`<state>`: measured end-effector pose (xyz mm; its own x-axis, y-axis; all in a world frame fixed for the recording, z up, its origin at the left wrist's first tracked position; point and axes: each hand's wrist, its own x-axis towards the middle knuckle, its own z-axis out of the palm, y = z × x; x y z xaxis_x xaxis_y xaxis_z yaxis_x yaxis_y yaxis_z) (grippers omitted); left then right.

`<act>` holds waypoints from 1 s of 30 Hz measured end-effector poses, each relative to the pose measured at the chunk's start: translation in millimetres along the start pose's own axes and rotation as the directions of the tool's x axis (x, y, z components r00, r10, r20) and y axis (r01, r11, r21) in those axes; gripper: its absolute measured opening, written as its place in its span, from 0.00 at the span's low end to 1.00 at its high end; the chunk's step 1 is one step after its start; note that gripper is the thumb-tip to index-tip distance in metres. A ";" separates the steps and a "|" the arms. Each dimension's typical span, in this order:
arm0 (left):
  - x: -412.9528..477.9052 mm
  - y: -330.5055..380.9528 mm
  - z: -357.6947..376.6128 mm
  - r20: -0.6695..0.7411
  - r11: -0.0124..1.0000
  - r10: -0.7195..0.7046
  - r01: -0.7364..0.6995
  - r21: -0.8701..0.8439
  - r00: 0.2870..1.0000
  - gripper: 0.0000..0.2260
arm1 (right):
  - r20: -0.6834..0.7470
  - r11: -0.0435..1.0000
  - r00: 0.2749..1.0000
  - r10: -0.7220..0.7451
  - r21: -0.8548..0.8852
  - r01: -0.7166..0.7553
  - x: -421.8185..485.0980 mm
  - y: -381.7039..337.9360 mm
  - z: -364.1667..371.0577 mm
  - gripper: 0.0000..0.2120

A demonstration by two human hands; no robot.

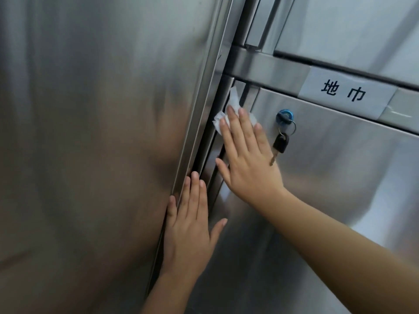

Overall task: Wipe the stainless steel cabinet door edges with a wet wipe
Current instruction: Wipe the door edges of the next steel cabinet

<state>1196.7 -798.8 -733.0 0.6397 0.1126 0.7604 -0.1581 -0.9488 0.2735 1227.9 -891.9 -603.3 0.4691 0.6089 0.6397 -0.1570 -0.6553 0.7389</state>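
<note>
R hand [247, 159] flat, pressing wipe [221, 120] on door edge [257, 98] | L hand [190, 225] flat on seam [201, 152]

Right hand [247, 159] presses wet wipe [229, 114] flat against cabinet door edge [217, 141].

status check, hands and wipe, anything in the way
Left hand flat against left door edge. Right hand flat, fingers pressing wet wipe at right door upper corner. Key hangs from lock, beside that hand.
</note>
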 end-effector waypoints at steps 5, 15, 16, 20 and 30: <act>-5.1 2.0 3.4 -0.029 1.000 -0.002 0.002 0.021 1.000 0.33 | -0.040 0.983 0.999 0.020 0.181 -0.012 22.8 15.3 -3.5 0.31; -17.3 -6.8 1.8 -0.059 0.989 0.107 -0.112 -0.093 0.993 0.30 | -0.030 0.996 0.998 0.063 0.059 -0.061 3.4 -10.6 9.3 0.33; -17.1 -7.2 0.0 -0.042 0.991 0.100 -0.104 -0.081 0.994 0.30 | -0.019 0.998 0.999 0.027 0.051 -0.026 -5.5 -17.2 10.4 0.32; -16.0 -9.7 -4.1 0.005 0.992 0.065 -0.065 -0.108 0.998 0.30 | 0.017 0.999 0.999 -0.043 0.010 0.043 -27.3 -33.5 7.5 0.30; -13.8 -13.1 3.4 -0.045 0.984 0.075 -0.082 -0.159 0.996 0.31 | -0.008 0.972 0.977 0.212 0.109 -0.210 36.8 -0.7 1.2 0.32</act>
<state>1192.6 -788.9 -749.1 0.5916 0.0538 0.8044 -0.3273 -0.8959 0.3006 1246.4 -869.6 -580.6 0.4178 0.4596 0.7837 -0.1565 -0.8133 0.5604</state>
